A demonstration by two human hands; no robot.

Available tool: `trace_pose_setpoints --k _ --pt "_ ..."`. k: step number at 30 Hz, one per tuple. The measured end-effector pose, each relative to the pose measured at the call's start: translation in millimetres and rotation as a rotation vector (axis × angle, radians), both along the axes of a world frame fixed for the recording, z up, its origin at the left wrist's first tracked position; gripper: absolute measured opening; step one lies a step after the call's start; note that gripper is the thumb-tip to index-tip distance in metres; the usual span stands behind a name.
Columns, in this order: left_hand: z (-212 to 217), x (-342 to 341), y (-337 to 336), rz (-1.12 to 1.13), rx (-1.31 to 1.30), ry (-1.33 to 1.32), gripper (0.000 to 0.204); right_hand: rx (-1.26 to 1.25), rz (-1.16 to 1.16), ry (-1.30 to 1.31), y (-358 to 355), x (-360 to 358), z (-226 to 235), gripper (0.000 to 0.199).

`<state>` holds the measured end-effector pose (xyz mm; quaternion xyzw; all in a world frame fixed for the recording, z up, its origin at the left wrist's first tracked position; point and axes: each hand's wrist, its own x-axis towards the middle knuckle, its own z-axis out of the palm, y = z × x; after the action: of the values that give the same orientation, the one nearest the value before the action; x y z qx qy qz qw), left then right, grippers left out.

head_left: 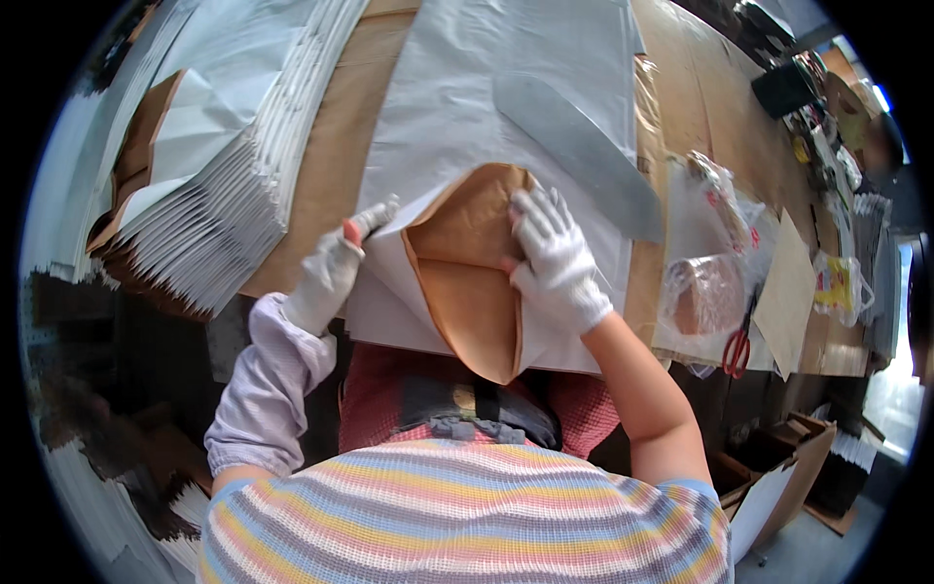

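**Clerk:** Item one, please. What is in hand, and where does it lie?

**Me:** One white paper sheet (506, 88) with a brown inner face, lying flat on the brown-covered worktable (326, 165) straight in front of me, near edge at my waist. Its lower end is folded open, so a brown flap (467, 282) shows, tapering to a point toward me.

**Clerk:** Handling notes?

**Me:** Light and thin, I judge. Limp enough to bend, stiff enough to hold a crease. Not fragile, but it would tear or wrinkle if dragged. Best taken at a folded edge or corner, with the other palm pinning it flat.

**Clerk:** Left hand?

**Me:** My left hand (326, 277), gloved in white, has thumb and fingers closed in a pinch on the white edge just left of the brown flap, lifting it a little.

**Clerk:** Right hand?

**Me:** My right hand (555, 258), also gloved, lies spread flat, fingers apart, pressing on the flap's upper right where it meets the white. It grasps nothing; it only bears down.

**Clerk:** Adjacent stock?

**Me:** One long grey flat blade (584, 156) resting on the sheet above my right hand. One fanned stack of folded white-and-brown sheets (209, 185) to my left. Red-handled scissors (737, 346) and a clear plastic bag (705, 292) well off to the right.
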<state>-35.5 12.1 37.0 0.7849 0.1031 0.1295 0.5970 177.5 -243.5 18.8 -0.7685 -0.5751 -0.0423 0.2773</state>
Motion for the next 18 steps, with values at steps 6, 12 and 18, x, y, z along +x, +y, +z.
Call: trace_pose_setpoints --k 6,12,18 --pt "-23.0 -12.0 0.1 -0.026 0.116 -0.121 0.083 -0.339 0.503 -0.034 59.1 -57.6 19.5 0.036" --pt "-34.8 -13.2 -6.2 -0.042 0.572 -0.121 0.077 -0.789 0.143 0.353 95.2 -80.2 -54.8 0.056" --pt "-39.7 -16.8 -5.1 -0.054 0.668 -0.066 0.081 -0.964 0.244 0.066 103.3 -70.4 43.5 0.048"
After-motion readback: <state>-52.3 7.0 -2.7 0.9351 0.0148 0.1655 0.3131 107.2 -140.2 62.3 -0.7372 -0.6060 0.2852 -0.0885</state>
